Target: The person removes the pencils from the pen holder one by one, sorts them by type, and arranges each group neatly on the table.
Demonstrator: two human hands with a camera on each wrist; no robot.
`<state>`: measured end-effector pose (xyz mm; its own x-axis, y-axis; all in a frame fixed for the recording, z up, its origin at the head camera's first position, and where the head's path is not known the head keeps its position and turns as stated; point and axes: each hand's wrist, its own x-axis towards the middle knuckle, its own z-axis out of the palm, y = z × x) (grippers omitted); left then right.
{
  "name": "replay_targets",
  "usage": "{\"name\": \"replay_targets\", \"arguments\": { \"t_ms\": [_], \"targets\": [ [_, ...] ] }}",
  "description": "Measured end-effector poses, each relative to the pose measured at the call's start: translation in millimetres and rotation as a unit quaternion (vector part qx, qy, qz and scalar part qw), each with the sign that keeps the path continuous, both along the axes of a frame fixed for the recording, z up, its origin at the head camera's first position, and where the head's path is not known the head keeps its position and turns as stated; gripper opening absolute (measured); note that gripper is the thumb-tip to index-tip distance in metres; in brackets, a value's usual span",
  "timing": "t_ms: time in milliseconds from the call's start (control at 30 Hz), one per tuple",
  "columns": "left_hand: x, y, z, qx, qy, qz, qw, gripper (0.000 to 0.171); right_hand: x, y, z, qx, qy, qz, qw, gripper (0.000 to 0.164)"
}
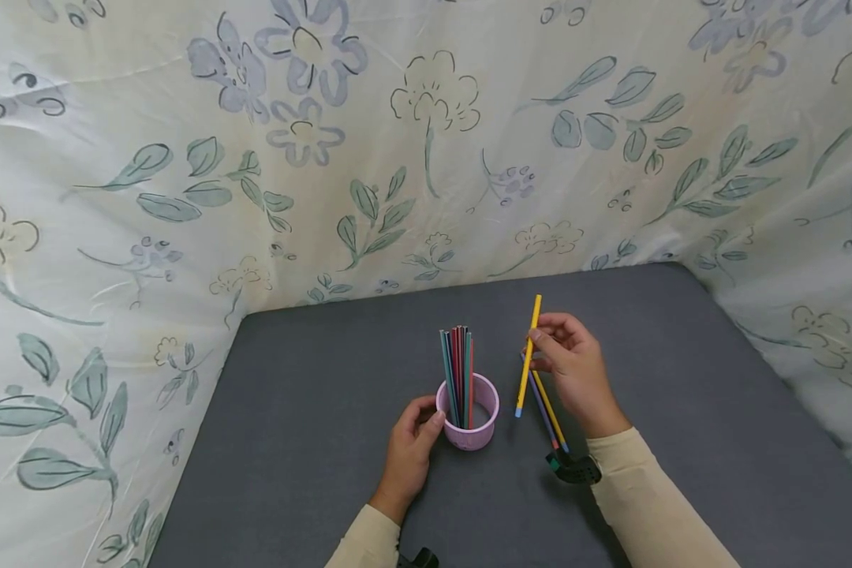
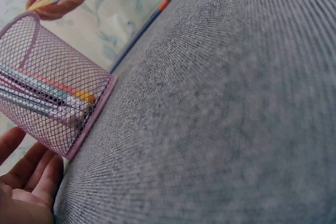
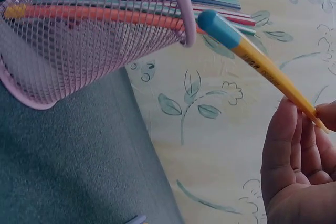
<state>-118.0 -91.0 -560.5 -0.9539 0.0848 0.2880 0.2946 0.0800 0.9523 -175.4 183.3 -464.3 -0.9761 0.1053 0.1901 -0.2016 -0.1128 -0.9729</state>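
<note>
Pencils [image 1: 457, 363] in teal, dark red, black and orange-red bunch together here in the lilac mesh cup [image 1: 470, 440], their upper ends poking above its rim, and we find the cup upright near the middle of the grey worktop [image 1: 312, 394]. On its left side we see the left hand [image 1: 408, 450], fingers loose and resting against the mesh, thumb near the rim, no wrap around it. Over to the right hand [image 1: 578, 371], and there's the grip: thumb and fingertips pinch a yellow pencil [image 1: 524, 384], held above the worktop just right of the cup, sloping slightly, its blue end pointing down. We get a fine look at that rounded blue end from the right wrist, in front of the cup's rim. Below that hand, two more lie on the worktop, a purple pencil [image 1: 543, 412] and a second yellow one [image 1: 552, 415], close beside each other. Beige sleeves [image 1: 656, 505] cover both forearms, and behind it all we have a pale cloth [image 1: 369, 118] printed with flowers and leaves.
</note>
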Motion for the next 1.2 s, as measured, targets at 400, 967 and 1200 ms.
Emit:
{"name": "replay_targets", "arguments": {
  "t_ms": [400, 967, 1200],
  "targets": [
    [0.6, 0.1, 0.6, 0.01, -0.04, 0.001, 0.9992, 0.026, -0.5, 13.8, -12.0, 0.027, -0.006, -0.004, 1.0, 0.032],
    [0.3, 0.2, 0.5, 0.013, -0.035, -0.003, 0.9993, 0.025, 1.7, 28.0, -27.1, 0.071, -0.042, -0.006, 0.997, 0.037],
    [-0.4, -1.2, 1.4, 0.018, -0.036, -0.005, 0.9992, 0.025, 4.0, 34.1, -34.6, 0.079, -0.06, -0.001, 0.995, 0.041]
  ]
}}
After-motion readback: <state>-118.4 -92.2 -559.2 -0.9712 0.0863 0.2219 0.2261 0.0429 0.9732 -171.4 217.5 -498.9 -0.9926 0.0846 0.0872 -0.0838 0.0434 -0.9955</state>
